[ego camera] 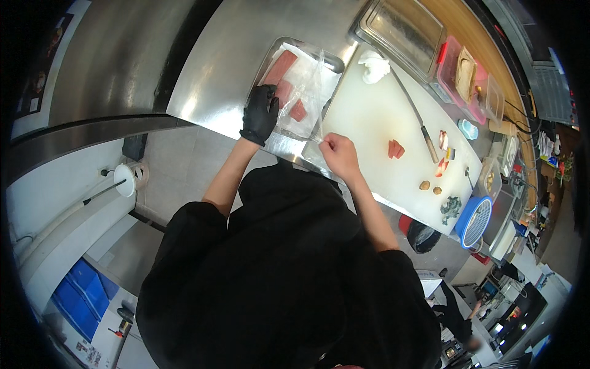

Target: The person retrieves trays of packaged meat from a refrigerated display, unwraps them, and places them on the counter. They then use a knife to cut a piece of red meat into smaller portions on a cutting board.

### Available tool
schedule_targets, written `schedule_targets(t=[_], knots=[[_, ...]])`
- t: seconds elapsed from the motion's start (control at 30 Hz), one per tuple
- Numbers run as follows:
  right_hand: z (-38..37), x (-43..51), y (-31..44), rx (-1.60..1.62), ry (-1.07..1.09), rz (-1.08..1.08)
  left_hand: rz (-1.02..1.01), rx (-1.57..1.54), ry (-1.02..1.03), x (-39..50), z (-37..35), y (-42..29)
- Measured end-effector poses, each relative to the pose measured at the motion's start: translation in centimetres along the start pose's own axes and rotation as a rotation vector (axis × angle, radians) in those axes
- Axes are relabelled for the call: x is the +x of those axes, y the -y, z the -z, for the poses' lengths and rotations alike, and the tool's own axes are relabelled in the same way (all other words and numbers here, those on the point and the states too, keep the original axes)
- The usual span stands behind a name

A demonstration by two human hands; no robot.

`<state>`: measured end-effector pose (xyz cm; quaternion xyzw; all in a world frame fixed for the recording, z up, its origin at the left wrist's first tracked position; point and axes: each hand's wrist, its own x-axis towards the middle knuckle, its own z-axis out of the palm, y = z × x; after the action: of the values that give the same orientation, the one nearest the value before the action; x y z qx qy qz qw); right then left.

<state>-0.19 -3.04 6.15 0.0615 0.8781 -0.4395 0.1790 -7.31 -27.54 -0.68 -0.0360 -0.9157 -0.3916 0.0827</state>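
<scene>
A metal tray (335, 63) lined with white paper holds several pieces of raw red fish (280, 67). My left hand (261, 110), in a black glove, lies over the tray's left side against the fish, its fingers partly spread; whether it grips anything is hidden. My bare right hand (339, 154) is closed at the tray's lower right corner, pinching the edge of clear plastic film (313, 83) that stretches over part of the tray. To the right, on a white cutting board (368, 110), lie small slices of red fish (396, 149) and a long knife (429, 144) with a wooden handle.
A crumpled white cloth (374, 67) lies at the board's top. Behind stand a lidded metal container (401, 34) and a pink plastic container (454, 69). A blue colander (476, 222) stands at the board's right end, near dark crumpled material (451, 208). Another person (454, 313) is far off at lower right.
</scene>
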Motion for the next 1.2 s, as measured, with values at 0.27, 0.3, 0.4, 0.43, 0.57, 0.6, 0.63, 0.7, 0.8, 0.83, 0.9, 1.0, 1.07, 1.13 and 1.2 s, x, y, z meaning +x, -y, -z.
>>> schedule_targets(t=[0.27, 0.3, 0.4, 0.43, 0.57, 0.6, 0.63, 0.7, 0.8, 0.83, 0.9, 1.0, 1.07, 1.13, 1.2], knots=[[-0.4, -3.7, -5.2, 0.095, -0.200, -0.257, 0.182, 0.032, -0.203, -1.2, -0.4, 4.6], [-0.5, -3.5, -5.0, 0.177, -0.195, -0.106, 0.149, 0.071, -0.207, -1.2, -0.5, 5.4], [-0.7, -0.4, -2.4, 0.294, -0.196, 0.071, 0.104, 0.178, -0.161, -0.1, 0.2, 7.4], [-0.3, 1.6, -1.3, 0.278, -0.193, 0.116, 0.001, 0.259, -0.194, 1.2, 0.9, 8.0], [1.3, 9.2, 2.7, 0.648, 0.013, -0.097, -0.011, 0.191, -0.184, 5.3, 4.8, 8.5], [1.2, 10.4, 3.3, 0.649, 0.037, -0.176, -0.020, 0.190, -0.275, 5.4, 5.4, 7.9], [1.0, 11.6, 4.0, 0.657, 0.065, -0.232, -0.012, 0.295, -0.304, 5.0, 5.8, 7.0], [0.3, 13.0, 4.7, 0.701, 0.098, -0.289, -0.009, 0.511, -0.349, 2.1, 6.9, 4.7], [-1.1, 13.8, 5.2, 0.763, 0.083, -0.293, 0.192, 0.550, -0.090, -4.9, 5.5, -0.3], [-1.2, 13.7, 5.1, 0.749, 0.059, -0.290, 0.294, 0.533, 0.009, -6.5, 4.7, -1.7], [-1.2, 13.2, 4.7, 0.734, 0.018, -0.279, 0.409, 0.415, -0.014, -8.2, 3.2, -3.2], [-0.2, 11.7, 3.6, 0.741, -0.083, -0.259, 0.483, 0.406, 0.143, -8.0, 2.7, -2.5], [-0.4, 11.3, 3.5, 0.732, -0.126, -0.235, 0.495, 0.295, 0.150, -7.8, 3.1, -1.3], [-1.0, 11.6, 3.9, 0.726, -0.113, -0.232, 0.474, 0.095, 0.131, -8.1, 3.8, -0.3], [-1.8, 12.4, 4.7, 0.742, -0.018, -0.245, 0.409, -0.009, 0.155, -8.9, 4.2, 0.2]])
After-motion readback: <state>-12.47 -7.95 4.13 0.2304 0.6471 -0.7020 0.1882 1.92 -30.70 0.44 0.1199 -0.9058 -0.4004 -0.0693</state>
